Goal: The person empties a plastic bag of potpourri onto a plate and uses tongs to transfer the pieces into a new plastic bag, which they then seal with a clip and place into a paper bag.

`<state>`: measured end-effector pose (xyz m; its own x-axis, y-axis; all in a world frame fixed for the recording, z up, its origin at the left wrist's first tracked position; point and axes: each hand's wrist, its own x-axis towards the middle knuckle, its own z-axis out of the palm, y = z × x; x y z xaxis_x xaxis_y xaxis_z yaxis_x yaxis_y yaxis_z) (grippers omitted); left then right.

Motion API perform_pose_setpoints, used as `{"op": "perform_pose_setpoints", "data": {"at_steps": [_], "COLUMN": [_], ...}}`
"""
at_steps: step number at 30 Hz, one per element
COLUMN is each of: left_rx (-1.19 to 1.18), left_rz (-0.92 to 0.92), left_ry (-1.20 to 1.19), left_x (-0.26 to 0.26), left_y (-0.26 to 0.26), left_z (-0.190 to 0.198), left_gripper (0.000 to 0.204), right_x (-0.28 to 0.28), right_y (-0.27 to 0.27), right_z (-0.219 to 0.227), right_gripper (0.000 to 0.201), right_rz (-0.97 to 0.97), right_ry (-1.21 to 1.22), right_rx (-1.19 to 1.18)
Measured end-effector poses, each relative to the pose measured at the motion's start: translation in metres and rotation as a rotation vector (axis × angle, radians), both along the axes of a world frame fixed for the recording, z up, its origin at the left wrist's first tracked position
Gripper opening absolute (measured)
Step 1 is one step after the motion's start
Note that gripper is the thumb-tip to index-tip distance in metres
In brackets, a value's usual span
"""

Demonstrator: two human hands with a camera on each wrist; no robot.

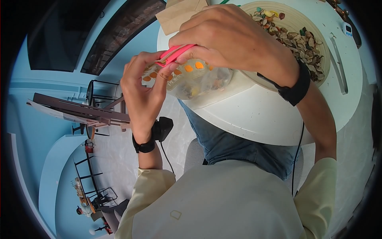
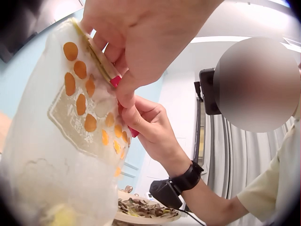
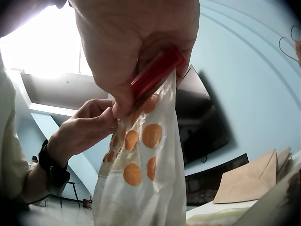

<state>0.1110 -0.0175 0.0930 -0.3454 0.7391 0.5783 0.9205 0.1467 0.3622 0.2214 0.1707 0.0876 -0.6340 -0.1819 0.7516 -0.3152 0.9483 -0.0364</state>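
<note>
Both hands hold the top of a translucent bag (image 2: 56,155) with orange dots, which hangs above the table's edge. A pinkish-red clip (image 1: 175,54) lies across the bag's top edge. My left hand (image 1: 144,89) pinches the bag's top at the clip's lower left end, thumb and fingers meeting there. My right hand (image 1: 234,38) grips the clip, with the thumb against its side; in the right wrist view the red strip (image 3: 157,75) shows between thumb and fingers. Something mixed, partly yellow, sits in the bag's bottom and is blurred.
A round woven tray (image 1: 324,44) of dried petals and leaves stands on the white table (image 1: 254,119), with metal tongs (image 1: 339,65) and a small white timer (image 1: 347,29) at its right. A brown paper bag (image 1: 169,20) lies behind my hands.
</note>
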Motion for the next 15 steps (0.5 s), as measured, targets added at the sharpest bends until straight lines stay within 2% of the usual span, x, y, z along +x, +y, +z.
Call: {"op": "perform_pose_setpoints", "data": {"at_steps": [15], "left_rx": [0.109], "left_rz": [-0.009], "left_ry": [0.012], "left_x": [-0.001], "left_y": [0.001], "left_z": [-0.002], "left_gripper": [0.017], "right_x": [-0.009], "right_y": [-0.014], "right_z": [0.014], "right_gripper": [0.021], "right_rz": [-0.007], "right_ry": [-0.037], "right_rx": [0.030]}}
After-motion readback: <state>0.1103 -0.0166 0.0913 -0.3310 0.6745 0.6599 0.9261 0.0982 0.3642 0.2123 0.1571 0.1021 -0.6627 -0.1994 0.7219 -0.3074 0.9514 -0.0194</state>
